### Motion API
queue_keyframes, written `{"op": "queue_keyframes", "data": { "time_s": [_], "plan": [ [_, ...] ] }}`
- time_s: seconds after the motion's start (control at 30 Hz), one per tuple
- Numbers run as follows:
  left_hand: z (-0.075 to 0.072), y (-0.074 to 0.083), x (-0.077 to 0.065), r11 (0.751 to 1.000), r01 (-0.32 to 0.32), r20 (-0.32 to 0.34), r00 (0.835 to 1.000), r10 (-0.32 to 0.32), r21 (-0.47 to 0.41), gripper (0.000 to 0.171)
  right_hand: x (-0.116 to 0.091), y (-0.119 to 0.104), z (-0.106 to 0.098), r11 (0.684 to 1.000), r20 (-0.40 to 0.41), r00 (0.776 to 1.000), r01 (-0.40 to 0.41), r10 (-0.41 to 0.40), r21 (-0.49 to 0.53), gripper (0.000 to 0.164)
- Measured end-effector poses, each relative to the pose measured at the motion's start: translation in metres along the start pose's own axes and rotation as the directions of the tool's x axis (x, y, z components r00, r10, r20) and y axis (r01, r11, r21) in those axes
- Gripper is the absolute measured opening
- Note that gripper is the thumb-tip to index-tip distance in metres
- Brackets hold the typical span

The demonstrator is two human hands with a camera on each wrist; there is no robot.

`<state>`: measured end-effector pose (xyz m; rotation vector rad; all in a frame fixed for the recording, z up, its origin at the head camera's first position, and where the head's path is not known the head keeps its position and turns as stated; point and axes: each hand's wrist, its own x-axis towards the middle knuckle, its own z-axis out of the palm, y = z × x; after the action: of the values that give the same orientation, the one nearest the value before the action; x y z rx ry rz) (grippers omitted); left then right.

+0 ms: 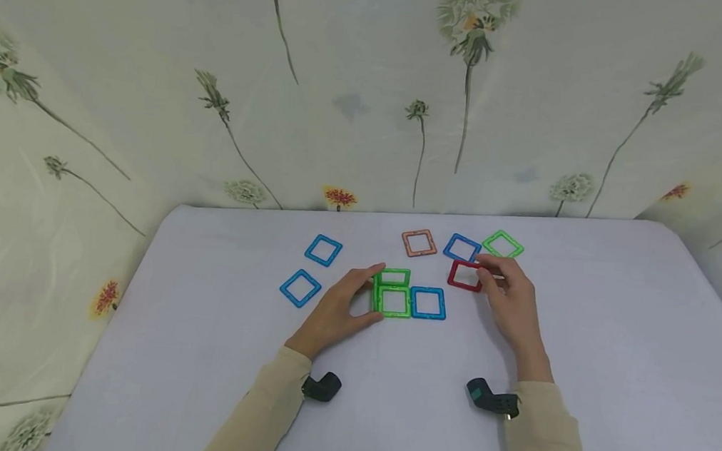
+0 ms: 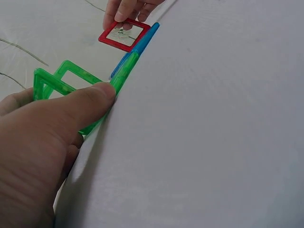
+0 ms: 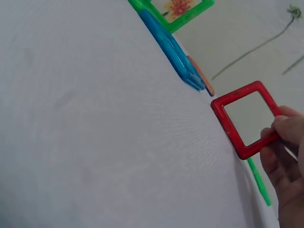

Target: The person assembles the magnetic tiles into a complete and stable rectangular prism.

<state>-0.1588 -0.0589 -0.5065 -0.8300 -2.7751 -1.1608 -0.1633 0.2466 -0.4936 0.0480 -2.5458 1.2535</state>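
Observation:
Green square magnetic tiles (image 1: 395, 314) form a corner, one flat and two standing along its left and back sides. My left hand (image 1: 339, 309) grips this corner from the left, thumb at the near edge and fingers at the far side. A blue square tile (image 1: 428, 316) lies flat against the green one's right side. My right hand (image 1: 512, 299) pinches a red square tile (image 3: 228, 129) by its right edge between thumb and fingers. The red tile is tilted, up to the right of the blue tile.
Two blue tiles (image 1: 308, 300) lie apart at the left. At the back are an orange tile (image 1: 419, 253), another blue tile (image 1: 464, 237) and a green tile (image 1: 513, 237). A white cloth covers the table (image 1: 382, 421), with a floral curtain (image 1: 358, 111) behind it.

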Motion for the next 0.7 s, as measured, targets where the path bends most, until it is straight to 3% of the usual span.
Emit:
{"op": "queue_keyframes", "data": {
  "time_s": [0.7],
  "plan": [
    [-0.0013,0.0006,-0.0007,1.000,-0.003,0.004,1.000,0.003,-0.011,0.088,-0.0006,-0.0055,0.0053,0.999,0.004,0.999,0.039,-0.039,-0.004,0.023]
  ]
}}
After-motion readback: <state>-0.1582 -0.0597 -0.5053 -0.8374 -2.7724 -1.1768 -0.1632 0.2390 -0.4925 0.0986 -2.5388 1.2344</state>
